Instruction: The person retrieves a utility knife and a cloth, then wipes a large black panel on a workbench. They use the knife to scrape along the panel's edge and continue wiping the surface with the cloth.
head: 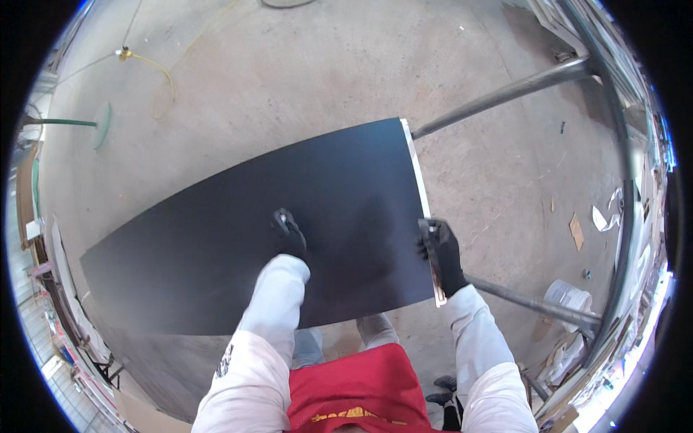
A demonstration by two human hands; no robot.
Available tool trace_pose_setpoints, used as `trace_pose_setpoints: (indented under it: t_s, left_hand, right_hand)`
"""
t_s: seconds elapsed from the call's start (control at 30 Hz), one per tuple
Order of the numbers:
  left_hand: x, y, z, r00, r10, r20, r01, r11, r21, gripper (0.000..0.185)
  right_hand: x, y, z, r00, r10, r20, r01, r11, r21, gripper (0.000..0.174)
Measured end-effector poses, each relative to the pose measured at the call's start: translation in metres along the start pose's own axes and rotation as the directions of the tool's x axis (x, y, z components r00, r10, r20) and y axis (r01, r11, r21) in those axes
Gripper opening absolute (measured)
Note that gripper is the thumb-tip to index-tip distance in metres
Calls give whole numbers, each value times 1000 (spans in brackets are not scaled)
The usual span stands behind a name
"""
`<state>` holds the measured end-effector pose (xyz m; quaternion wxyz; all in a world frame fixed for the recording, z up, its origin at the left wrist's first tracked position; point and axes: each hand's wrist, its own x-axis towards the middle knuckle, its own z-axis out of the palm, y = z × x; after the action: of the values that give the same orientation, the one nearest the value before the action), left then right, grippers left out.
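Note:
A large dark flat panel (346, 178) lies in front of me, with a white and shiny strip (416, 162) along its right edge. Over the middle of the panel is my left hand (291, 230) in a black glove; a small light-coloured spot shows at its fingers, and I cannot tell whether it holds something. My right hand (441, 243), also in a black glove, is at the panel's right edge with its fingers bent over the rim. Something small and pale shows by its fingertips, too unclear to name.
Metal tubes (503, 97) run from the panel's right side to a dark upright frame. A white bucket (568, 303) stands at the lower right, near scraps on the concrete floor (325, 65). A yellow cord (157, 64) lies upper left, beside a green round-based stand (102, 125).

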<state>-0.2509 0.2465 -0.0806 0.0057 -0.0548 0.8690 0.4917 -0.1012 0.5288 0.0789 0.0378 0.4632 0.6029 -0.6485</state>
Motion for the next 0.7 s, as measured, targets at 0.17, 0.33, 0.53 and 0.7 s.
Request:
trace_pose_setpoints:
  t_s: [0.17, 0.33, 0.53, 0.7]
  left_hand:
    - [22, -21, 26, 998, -1, -69, 37, 860, 510, 24]
    - [19, -16, 29, 985, 145, -98, -64, 820, 568, 21]
    - [22, -12, 24, 991, 127, -47, -81, 834, 546, 18]
    - [21, -4, 23, 955, 290, -57, -199, 775, 599, 19]
  right_hand:
    - [105, -25, 21, 996, -89, 34, 89, 996, -5, 29]
    - [192, -36, 39, 990, -140, 3, 140, 989, 37, 25]
    - [248, -57, 50, 986, -161, 42, 164, 984, -71, 29]
    - [259, -61, 54, 990, -136, 38, 140, 979, -149, 26]
